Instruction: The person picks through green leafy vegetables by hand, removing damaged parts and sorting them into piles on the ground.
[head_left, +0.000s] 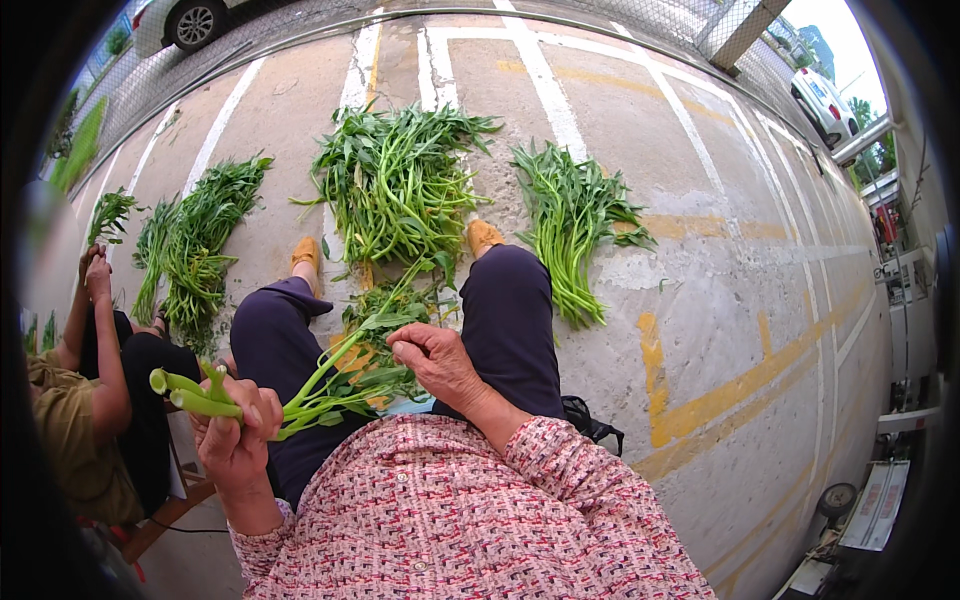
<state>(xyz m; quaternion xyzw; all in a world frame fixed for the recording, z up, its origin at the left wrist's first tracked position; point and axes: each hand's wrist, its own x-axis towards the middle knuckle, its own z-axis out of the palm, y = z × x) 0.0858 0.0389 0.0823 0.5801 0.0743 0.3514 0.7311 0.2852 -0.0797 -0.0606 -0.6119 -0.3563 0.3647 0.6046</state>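
My left hand (238, 431) is closed around a few thick green stems of what looks like water spinach (319, 382). Their hollow cut ends point to the left, and the leafy ends reach away over my lap. Just right of these stems is my right hand (442, 367), its fingers curled together close to a leaf; nothing shows between the fingertips. Between my feet lies a large heap of the same greens (397, 187). Loose leaves and trimmings (390, 304) lie on the ground nearer my knees.
A smaller bundle of greens (574, 232) lies to the right, another pile (199, 247) to the left. At the far left a seated person (82, 405) holds up a leafy sprig (112, 214). A black bag (592, 427) sits by my right hip. A wire fence (300, 30) runs behind.
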